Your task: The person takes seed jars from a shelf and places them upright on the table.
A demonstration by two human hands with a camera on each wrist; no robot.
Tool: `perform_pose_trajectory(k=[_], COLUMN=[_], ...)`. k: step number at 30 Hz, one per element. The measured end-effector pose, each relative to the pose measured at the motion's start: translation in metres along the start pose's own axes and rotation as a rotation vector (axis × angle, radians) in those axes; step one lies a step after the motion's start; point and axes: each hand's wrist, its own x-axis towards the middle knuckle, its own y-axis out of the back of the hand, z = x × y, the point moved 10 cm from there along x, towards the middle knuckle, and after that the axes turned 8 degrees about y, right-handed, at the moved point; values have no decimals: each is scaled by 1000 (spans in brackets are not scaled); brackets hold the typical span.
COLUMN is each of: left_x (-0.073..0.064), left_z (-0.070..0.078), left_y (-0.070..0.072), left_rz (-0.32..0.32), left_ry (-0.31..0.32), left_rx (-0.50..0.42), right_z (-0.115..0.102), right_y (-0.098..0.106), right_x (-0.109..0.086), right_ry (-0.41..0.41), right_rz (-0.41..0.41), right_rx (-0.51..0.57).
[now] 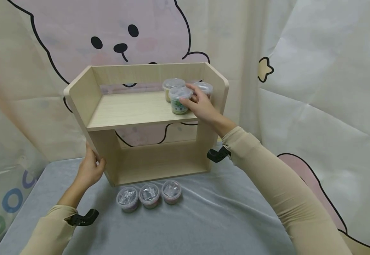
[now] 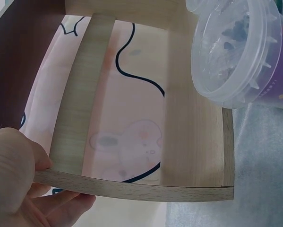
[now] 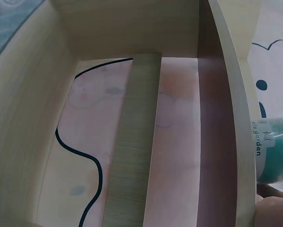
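A two-tier wooden shelf stands on the cloth-covered table. My right hand holds a small clear-lidded plastic tub with a green label, at the front right of the upper board. Behind it are a yellowish tub and another lidded tub, partly hidden by that hand. In the right wrist view, the green-labelled tub shows past the board's edge. My left hand grips the front edge of the left side panel, thumb inside and fingers outside, as the left wrist view shows.
Three lidded tubs in a row, the left, middle and right, stand on the grey-blue cloth before the shelf. A curtain with cartoon prints hangs behind and to the right.
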Motion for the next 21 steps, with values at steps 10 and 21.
perform_pose_trajectory(k=[10, 21], left_x=[-2, -2], left_z=[-2, -1], left_y=[-1, 0], left_rz=[-22, -4], left_ry=[26, 17], left_rx=[4, 5], right_z=[4, 3], right_y=[-1, -2], right_x=[7, 3], right_ry=[-17, -25], right_rz=[3, -36], right_rx=[-25, -31])
